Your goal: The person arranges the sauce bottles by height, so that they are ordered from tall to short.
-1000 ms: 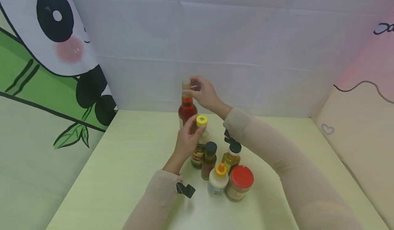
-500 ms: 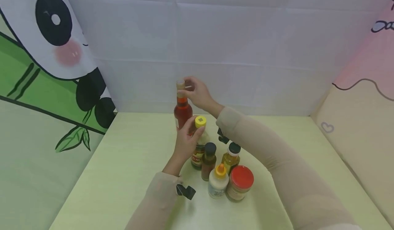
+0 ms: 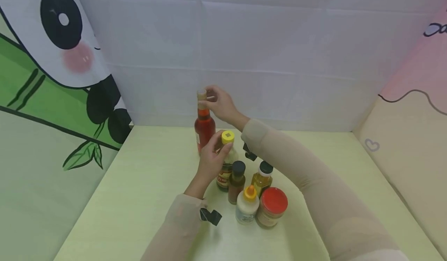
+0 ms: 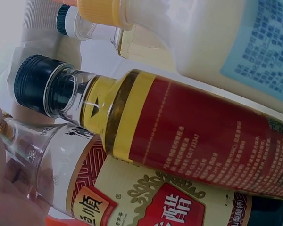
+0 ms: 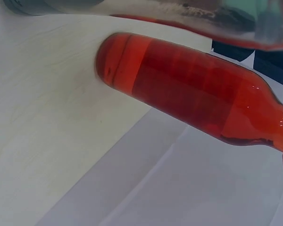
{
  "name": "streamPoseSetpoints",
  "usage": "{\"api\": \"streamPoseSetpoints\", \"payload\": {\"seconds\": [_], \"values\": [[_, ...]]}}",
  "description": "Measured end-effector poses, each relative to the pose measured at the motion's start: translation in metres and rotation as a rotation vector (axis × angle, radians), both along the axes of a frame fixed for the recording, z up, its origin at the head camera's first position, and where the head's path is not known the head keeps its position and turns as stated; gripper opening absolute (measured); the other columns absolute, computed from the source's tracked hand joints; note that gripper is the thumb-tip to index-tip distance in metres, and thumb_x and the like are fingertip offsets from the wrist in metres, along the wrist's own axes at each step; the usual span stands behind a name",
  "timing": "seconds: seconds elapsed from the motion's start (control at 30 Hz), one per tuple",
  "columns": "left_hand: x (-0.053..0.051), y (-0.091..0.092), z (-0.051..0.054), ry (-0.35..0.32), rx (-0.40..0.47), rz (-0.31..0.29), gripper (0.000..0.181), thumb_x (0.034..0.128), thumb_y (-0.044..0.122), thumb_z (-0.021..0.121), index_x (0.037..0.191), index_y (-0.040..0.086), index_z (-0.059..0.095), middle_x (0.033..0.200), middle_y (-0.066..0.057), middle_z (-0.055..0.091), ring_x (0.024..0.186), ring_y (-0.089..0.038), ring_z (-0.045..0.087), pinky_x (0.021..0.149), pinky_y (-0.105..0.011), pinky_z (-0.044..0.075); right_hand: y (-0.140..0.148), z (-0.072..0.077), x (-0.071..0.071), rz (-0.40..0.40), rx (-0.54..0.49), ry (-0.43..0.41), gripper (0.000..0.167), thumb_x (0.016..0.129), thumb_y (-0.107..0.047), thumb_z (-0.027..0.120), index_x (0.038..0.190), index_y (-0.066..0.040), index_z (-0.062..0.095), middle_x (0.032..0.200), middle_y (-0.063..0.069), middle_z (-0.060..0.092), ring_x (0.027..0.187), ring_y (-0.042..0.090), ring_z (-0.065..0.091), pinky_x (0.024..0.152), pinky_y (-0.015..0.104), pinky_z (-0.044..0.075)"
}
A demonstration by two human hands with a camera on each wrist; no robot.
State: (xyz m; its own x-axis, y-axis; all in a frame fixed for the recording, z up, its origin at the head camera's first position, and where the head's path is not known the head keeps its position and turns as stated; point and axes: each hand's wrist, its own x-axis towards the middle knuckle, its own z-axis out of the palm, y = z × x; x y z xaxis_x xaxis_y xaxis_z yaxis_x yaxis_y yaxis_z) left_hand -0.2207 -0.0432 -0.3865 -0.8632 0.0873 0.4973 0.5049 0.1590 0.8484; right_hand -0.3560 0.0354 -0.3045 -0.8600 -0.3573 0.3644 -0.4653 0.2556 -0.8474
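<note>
The right hand's [image 3: 223, 106] fingers pinch the red bottle's [image 3: 204, 128] neck; the left hand's [image 3: 211, 160] curl round the vinegar's [image 3: 223, 178] neck. Vinegar, brown bottle [image 3: 236, 185], oil [image 3: 262, 182], squeeze bottle [image 3: 246, 208] and jar [image 3: 274, 201] stand grouped on the bench [image 3: 139, 195]; the red bottle, beyond, seemingly remains to be settled. The right arm [image 3: 297, 164] reaches farther.

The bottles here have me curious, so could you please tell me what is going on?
A person is handling two bottles. The right hand grips the red bottle by its neck at the far side of the group, and the left hand holds the yellow-capped bottle near its cap. The slim dark-capped bottle, the bottle of yellow liquid, the white squeeze bottle and the red-lidded jar stand close together on the table, nearer the person, untouched.
</note>
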Motion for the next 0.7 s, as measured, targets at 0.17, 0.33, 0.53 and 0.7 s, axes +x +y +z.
{"api": "streamPoseSetpoints", "payload": {"seconds": [0.17, 0.33, 0.53, 0.7], "values": [[0.0002, -0.0008, -0.0007, -0.010, -0.001, 0.001, 0.037, 0.0965, 0.013, 0.062, 0.132, 0.004, 0.053, 0.121, -0.016, 0.062, 0.110, -0.034, 0.061, 0.093, -0.049, 0.048, -0.0008, -0.0009, -0.0028, -0.004, 0.011, 0.013, 0.041, 0.090, -0.011, 0.072, 0.125, 0.003, 0.055, 0.117, 0.012, 0.063, 0.104, 0.025, 0.063, 0.087, 0.031, 0.052], [-0.0004, -0.0014, -0.0025, -0.008, -0.004, 0.007, 0.038, 0.0966, 0.014, 0.062, 0.132, 0.004, 0.053, 0.122, -0.017, 0.062, 0.110, -0.034, 0.061, 0.093, -0.050, 0.048, -0.0039, -0.0017, -0.0044, -0.005, 0.007, 0.023, 0.042, 0.090, -0.011, 0.072, 0.125, 0.004, 0.055, 0.118, 0.014, 0.063, 0.106, 0.025, 0.062, 0.088, 0.029, 0.051], [-0.0012, -0.0016, -0.0019, 0.001, -0.023, 0.016, 0.039, 0.0971, 0.018, 0.061, 0.132, 0.004, 0.053, 0.121, -0.015, 0.063, 0.108, -0.033, 0.062, 0.091, -0.049, 0.050, -0.0081, -0.0015, -0.0060, -0.013, -0.005, 0.001, 0.042, 0.090, -0.010, 0.072, 0.126, 0.002, 0.054, 0.120, 0.015, 0.062, 0.108, 0.024, 0.061, 0.088, 0.027, 0.050], [-0.0014, -0.0015, -0.0017, 0.001, -0.025, 0.018, 0.040, 0.0971, 0.021, 0.061, 0.132, 0.004, 0.053, 0.121, -0.014, 0.063, 0.109, -0.032, 0.062, 0.092, -0.049, 0.049, -0.0095, -0.0009, -0.0073, -0.009, 0.000, -0.013, 0.040, 0.090, -0.009, 0.071, 0.125, 0.001, 0.054, 0.120, 0.014, 0.061, 0.109, 0.023, 0.060, 0.089, 0.026, 0.049]]}}
